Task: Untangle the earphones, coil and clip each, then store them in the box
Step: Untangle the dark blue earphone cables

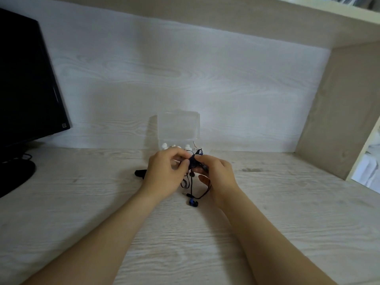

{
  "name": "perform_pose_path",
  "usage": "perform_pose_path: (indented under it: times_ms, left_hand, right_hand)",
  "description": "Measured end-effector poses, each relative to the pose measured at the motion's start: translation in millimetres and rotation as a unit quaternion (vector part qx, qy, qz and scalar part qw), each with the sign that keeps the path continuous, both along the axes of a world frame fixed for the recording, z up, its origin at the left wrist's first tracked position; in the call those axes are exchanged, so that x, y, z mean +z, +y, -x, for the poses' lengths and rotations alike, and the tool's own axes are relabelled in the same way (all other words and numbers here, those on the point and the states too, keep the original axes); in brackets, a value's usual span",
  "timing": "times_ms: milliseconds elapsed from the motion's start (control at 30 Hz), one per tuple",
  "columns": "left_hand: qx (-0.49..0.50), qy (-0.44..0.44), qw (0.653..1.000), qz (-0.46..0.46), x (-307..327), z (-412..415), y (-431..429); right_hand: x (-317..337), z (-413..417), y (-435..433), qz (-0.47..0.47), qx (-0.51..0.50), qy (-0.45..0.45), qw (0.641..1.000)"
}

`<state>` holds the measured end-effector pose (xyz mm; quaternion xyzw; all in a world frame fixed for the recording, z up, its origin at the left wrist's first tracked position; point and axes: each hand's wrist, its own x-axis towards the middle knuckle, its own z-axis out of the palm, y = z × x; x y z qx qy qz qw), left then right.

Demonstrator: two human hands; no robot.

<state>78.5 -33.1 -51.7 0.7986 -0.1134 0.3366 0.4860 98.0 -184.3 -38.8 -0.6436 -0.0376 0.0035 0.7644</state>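
Holding the earphone tangle (194, 163) raised between both hands, just above the desk (287, 212) and directly in front of the clear box (177, 128). Letting a loose run of cable (191, 185) hang from the tangle, ending near the desk surface at a plug (186, 194) and a blue earbud (193, 203). Noting the long axis of that run: down from the fingers, toward the desk and the wearer.

Pinching the left edge of the tangle with the left hand (164, 171), fingertips curled in and pressed toward the thumb. Gripping the right side with the right hand (219, 174), fingers curled over the top of the wad, thumb held lower and slightly apart. Unable to tell which strand is under which fingertip: too small and blurred.

Judging the step in hand as untangling, with coiling and clipping of this set not yet done. Treating one relation as decisive for the coming move: tangle between the two sets of fingertips, free ends below. Risking a tighter knot by pulling straight apart sideways; expecting more slack by feeding a hanging end back up through the wad. Rating neither hand as nearer, both touching the tangle.

Leaving a short black object (139, 173), possibly a clip, on the desk just left of the left hand. Noting white items (164, 145) inside the box, identity unclear, and a dark monitor (26, 79) at far left.
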Motion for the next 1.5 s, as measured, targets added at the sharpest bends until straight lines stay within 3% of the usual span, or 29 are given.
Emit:
perform_pose_path:
  times_ms: [167,333,467,667,833,1000,1133,1267,1333,1500]
  left_hand:
    - [0.020,-0.012,0.999,-0.049,1.7,4.8,-1.0]
    - [0.072,-0.029,0.982,-0.171,0.9,6.0,2.9]
    - [0.070,-0.025,0.980,-0.186,1.1,3.9,0.8]
    - [0.037,-0.025,0.989,-0.143,-2.8,0.1,-0.4]
    - [0.012,0.031,0.999,-0.033,-2.2,0.4,-4.7]
    - [-0.035,0.077,0.996,0.012,-0.7,-4.7,-1.5]
    - [-0.018,0.093,0.995,0.041,0.7,-7.7,-1.1]
    - [-0.029,0.120,0.982,0.143,3.1,-12.3,3.5]
    - [-0.021,0.120,0.983,0.136,4.7,-13.2,7.0]
    - [0.038,0.075,0.996,0.021,5.0,-5.0,8.8]
  right_hand:
    - [-1.2,0.1,-2.6,0.044,-0.007,-0.027,0.999]
    - [-4.0,-0.3,1.1,0.088,-0.015,-0.053,0.995]
    - [-3.5,0.6,2.7,0.095,-0.019,-0.043,0.994]
    - [-2.3,3.0,3.6,0.084,-0.016,-0.021,0.996]
    - [1.5,4.9,3.2,0.034,-0.012,-0.006,0.999]
    - [1.3,3.5,2.6,0.038,-0.037,-0.021,0.998]
    - [0.3,2.7,2.7,0.046,-0.067,-0.021,0.996]
    - [1.5,0.4,0.2,0.022,-0.088,-0.012,0.996]
    - [3.0,0.6,0.1,0.025,-0.066,-0.019,0.997]
    - [1.3,0.7,3.5,0.058,-0.042,-0.051,0.996]
